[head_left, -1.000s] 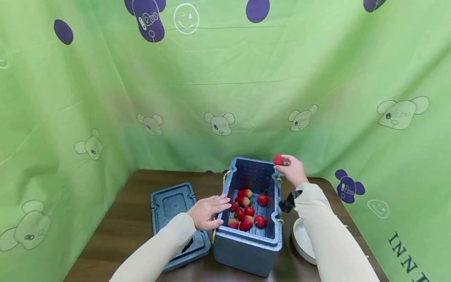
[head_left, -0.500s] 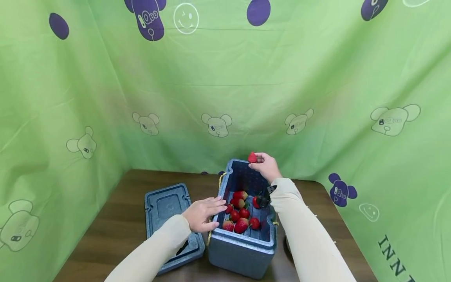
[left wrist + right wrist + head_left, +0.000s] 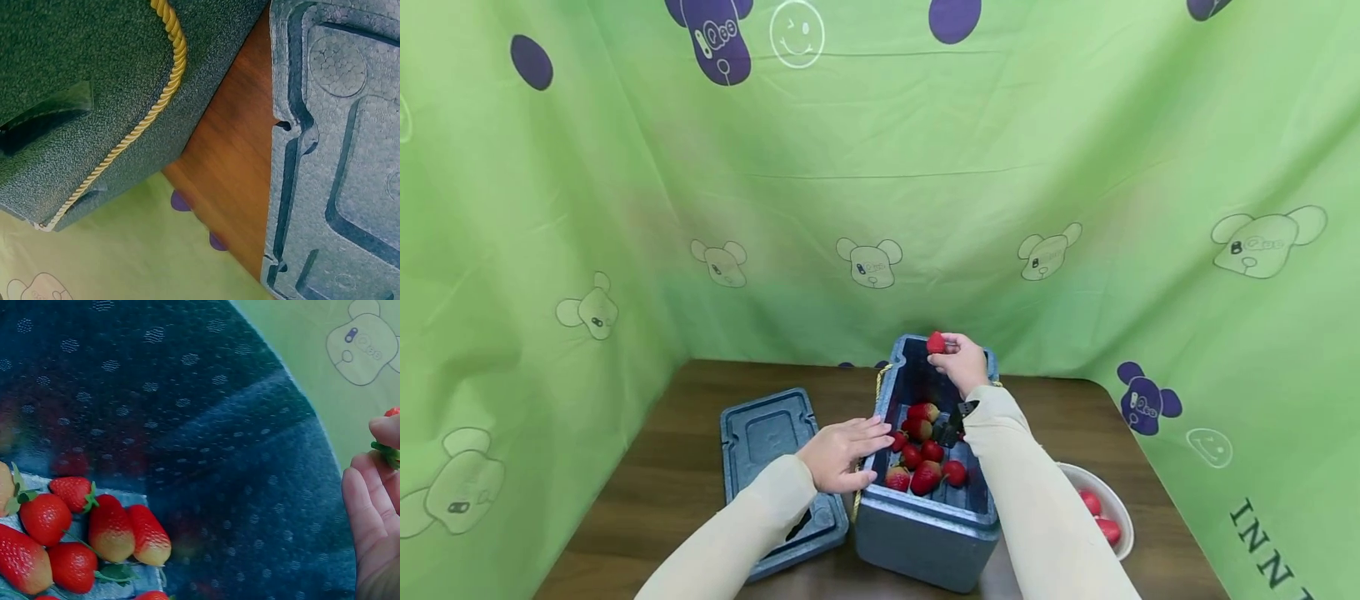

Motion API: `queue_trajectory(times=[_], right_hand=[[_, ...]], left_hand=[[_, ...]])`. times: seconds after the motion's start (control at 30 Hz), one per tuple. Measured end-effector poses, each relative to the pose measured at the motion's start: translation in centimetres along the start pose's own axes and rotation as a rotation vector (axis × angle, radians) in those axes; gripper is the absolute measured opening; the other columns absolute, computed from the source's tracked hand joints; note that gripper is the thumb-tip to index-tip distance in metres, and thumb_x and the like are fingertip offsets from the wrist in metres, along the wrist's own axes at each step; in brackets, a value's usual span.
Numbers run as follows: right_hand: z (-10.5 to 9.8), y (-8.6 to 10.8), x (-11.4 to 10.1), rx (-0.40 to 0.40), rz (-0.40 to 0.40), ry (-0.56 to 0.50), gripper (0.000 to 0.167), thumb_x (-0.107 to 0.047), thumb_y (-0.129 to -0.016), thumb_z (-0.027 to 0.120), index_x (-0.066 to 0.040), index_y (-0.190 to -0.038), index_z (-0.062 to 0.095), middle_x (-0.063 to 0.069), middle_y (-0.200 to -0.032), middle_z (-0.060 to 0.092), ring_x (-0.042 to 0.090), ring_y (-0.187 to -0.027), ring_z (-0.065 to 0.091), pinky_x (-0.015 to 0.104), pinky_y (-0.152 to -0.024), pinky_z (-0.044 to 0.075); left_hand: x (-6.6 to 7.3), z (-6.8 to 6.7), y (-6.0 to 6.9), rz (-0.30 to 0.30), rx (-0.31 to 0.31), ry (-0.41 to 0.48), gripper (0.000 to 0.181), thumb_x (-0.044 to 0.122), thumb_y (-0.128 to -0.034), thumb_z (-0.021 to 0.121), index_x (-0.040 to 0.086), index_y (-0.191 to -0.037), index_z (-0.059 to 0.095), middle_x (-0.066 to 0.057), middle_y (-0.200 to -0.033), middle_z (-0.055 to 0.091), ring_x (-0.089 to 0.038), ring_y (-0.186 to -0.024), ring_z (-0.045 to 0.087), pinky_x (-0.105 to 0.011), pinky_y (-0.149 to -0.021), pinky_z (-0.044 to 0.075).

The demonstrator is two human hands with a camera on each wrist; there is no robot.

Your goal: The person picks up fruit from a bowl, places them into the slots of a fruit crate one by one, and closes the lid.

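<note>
A red strawberry [image 3: 936, 342] is pinched between the thumb and fingers of my right hand [image 3: 964, 363], over the far end of the blue foam box [image 3: 917, 545]. In the right wrist view, green leaves of the held strawberry [image 3: 389, 454] show beneath the thumb of the right hand [image 3: 379, 512]. Several strawberries [image 3: 927, 477] lie on the box floor, some pale at one end. My left hand [image 3: 844, 455] rests on the box's left rim with its fingers straight. It is out of sight in the left wrist view, where the box's outer wall [image 3: 119, 69] shows.
The box's lid [image 3: 771, 433] lies on the wooden table [image 3: 640, 500] to the left. A white bowl [image 3: 1124, 510] with red fruit stands at the right, partly behind the right sleeve. A yellow rope handle [image 3: 178, 56] hangs on the box's side. Green cloth [image 3: 880, 167] backs the table.
My right hand has moved left with the strawberry, from the box's right rim to above its far end. The bowl's red contents have come into sight. The left hand stays on the rim.
</note>
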State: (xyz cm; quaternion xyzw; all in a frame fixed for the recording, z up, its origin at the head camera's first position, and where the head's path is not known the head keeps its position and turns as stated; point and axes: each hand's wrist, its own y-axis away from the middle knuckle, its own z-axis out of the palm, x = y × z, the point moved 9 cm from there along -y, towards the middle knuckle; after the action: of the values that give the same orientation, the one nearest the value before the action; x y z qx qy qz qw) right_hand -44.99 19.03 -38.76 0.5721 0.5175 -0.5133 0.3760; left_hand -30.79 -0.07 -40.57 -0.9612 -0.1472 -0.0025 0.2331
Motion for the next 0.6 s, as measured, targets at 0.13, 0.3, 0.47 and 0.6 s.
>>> queue_trajectory(times=[0.13,0.3,0.47,0.6], right_hand=[[0.2,0.5,0.5,-0.013,0.009,0.072,0.046,0.004,-0.079,0.067,0.009,-0.123,0.053,0.026,-0.107,0.062,0.003,-0.066,0.056,0.015,-0.056,0.048],[0.5,0.9,1.2,-0.015,0.002,0.153,0.045,-0.003,-0.081,0.069,0.009,-0.121,0.055,0.023,-0.102,0.063,0.007,-0.068,0.056,0.017,-0.056,0.048],[0.9,1.1,2.1,-0.006,0.016,0.126,0.045,0.001,-0.079,0.069,0.011,-0.12,0.054,0.025,-0.101,0.063,0.007,-0.064,0.057,0.02,-0.056,0.053],[1.1,1.1,2.6,0.01,0.046,0.08,0.046,0.005,-0.077,0.067,0.013,-0.12,0.053,0.028,-0.102,0.063,0.007,-0.062,0.059,0.023,-0.056,0.055]], left_hand=[[0.0,0.2,-0.2,-0.033,-0.038,0.001,0.05,0.027,-0.0837,0.059,0.002,-0.127,0.061,-0.014,-0.133,0.057,-0.028,-0.126,0.05,-0.035,-0.106,0.037],[0.0,0.2,-0.3,-0.026,-0.029,-0.013,0.049,0.026,-0.0839,0.06,0.001,-0.127,0.061,-0.015,-0.131,0.058,-0.028,-0.126,0.051,-0.035,-0.105,0.038],[0.0,0.3,-0.3,-0.018,-0.023,-0.022,0.048,0.028,-0.0868,0.056,0.002,-0.127,0.061,-0.014,-0.131,0.058,-0.027,-0.126,0.051,-0.034,-0.106,0.037],[0.0,0.1,-0.3,-0.022,-0.017,-0.009,0.05,0.028,-0.0848,0.059,0.002,-0.127,0.061,-0.014,-0.131,0.058,-0.028,-0.126,0.051,-0.034,-0.106,0.037]])
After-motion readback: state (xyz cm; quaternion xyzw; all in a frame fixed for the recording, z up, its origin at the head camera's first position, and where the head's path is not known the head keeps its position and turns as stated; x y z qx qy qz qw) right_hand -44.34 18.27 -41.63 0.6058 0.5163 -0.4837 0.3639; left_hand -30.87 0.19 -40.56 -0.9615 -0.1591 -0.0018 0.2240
